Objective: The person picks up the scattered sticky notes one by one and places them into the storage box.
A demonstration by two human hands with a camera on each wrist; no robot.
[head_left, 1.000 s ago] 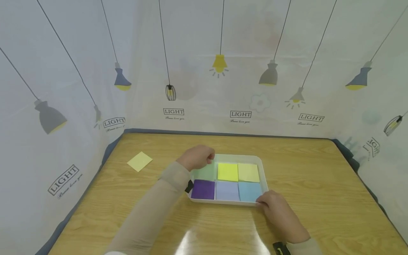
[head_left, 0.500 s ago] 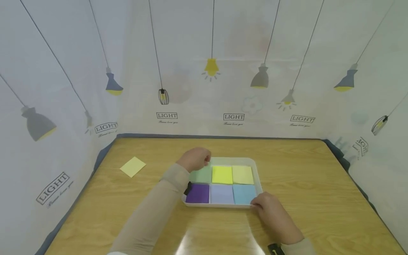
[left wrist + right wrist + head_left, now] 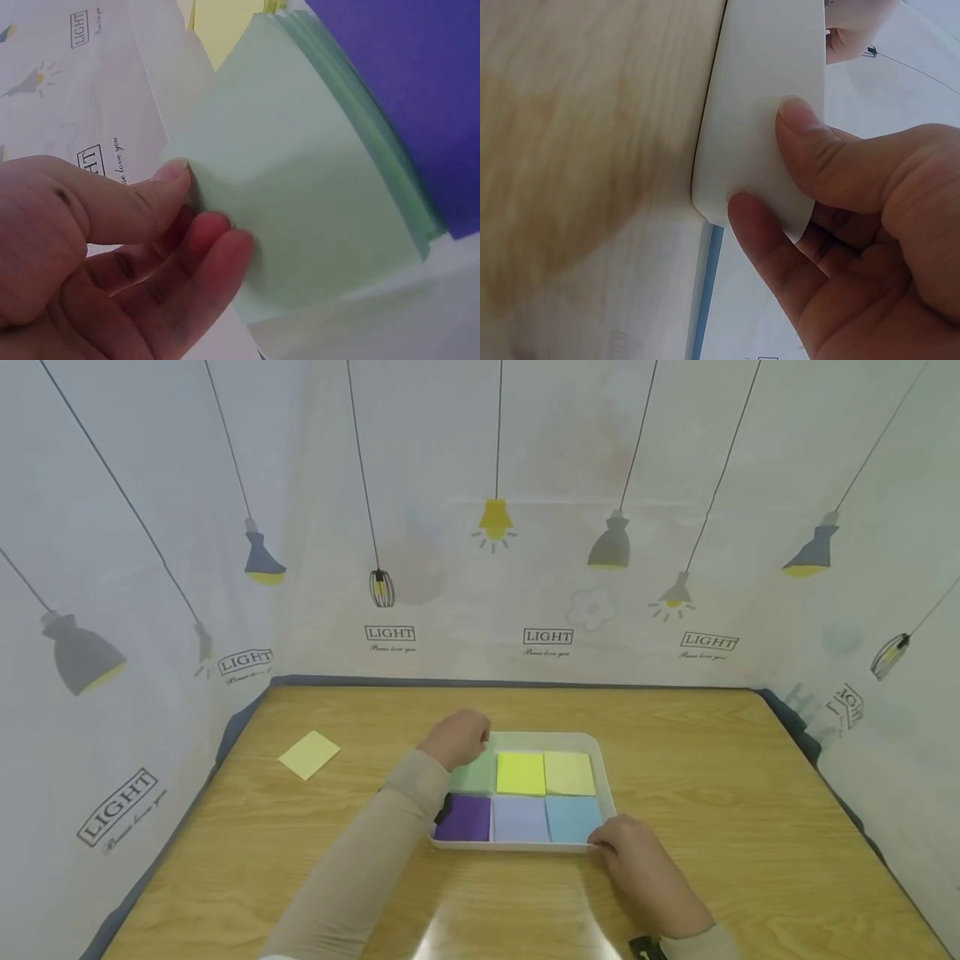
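A shallow white tray [image 3: 551, 741] holds square sticky-note pads in two rows. The back row has a pale green pad [image 3: 307, 150], a bright yellow pad [image 3: 521, 774] and a pale yellow pad [image 3: 567, 774]. In front lie a purple pad [image 3: 465, 819], a lavender pad [image 3: 521, 820] and a light blue pad [image 3: 573, 820]. My left hand [image 3: 457, 739] reaches over the tray's back left corner and pinches the edge of the green pad's top sheet, which bends at the fingertips. My right hand [image 3: 645, 868] grips the tray's front right corner between thumb and fingers.
A single pale yellow sticky note [image 3: 309, 755] lies on the wooden table [image 3: 712, 760] at the left. White curtains [image 3: 450, 443] printed with lamps enclose the table's back and sides, with a dark blue border [image 3: 510, 682] along the back edge.
The head view has shifted slightly, so table and tray appear a little lower and further left. Both hands keep their places at the tray.
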